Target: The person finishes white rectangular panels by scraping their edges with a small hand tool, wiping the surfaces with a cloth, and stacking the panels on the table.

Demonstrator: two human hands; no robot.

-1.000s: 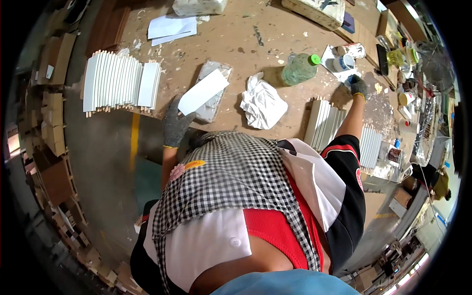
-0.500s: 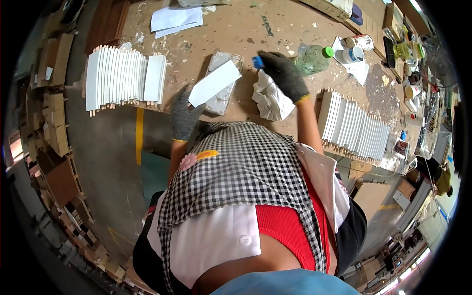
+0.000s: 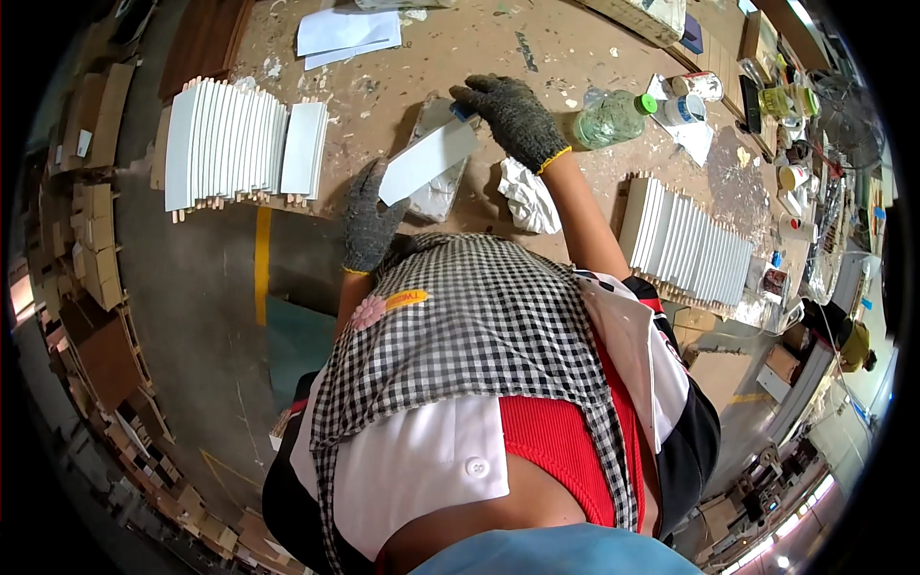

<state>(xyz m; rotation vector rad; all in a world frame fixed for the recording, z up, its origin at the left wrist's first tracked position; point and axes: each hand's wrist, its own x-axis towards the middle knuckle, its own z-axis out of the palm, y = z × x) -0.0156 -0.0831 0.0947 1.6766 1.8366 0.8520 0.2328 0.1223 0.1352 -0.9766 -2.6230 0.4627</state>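
A flat white board [image 3: 428,163] lies slanted across a grey plastic-wrapped block [image 3: 450,185] at the bench's near edge. My left hand [image 3: 371,218], in a dark glove, grips the board's left end. Over the board's far right end is my right hand [image 3: 516,117], gloved too. Its fingers are closed on a small blue piece [image 3: 463,110], which is against or just above the board; the kind cannot be made out. A crumpled white cloth [image 3: 529,196] rests right of the block, below my right wrist.
White slats with wooden pegs stand in a row [image 3: 225,144] at left, a smaller bundle [image 3: 304,149] beside it. Another row [image 3: 685,240] stands at right. A green-capped bottle [image 3: 613,120], jars [image 3: 684,110] and papers [image 3: 347,34] are on the bench [image 3: 460,48].
My right hand has moved left with the blue piece, from above the cloth to the board's right end. The left hand keeps hold of the board, shifted slightly right.
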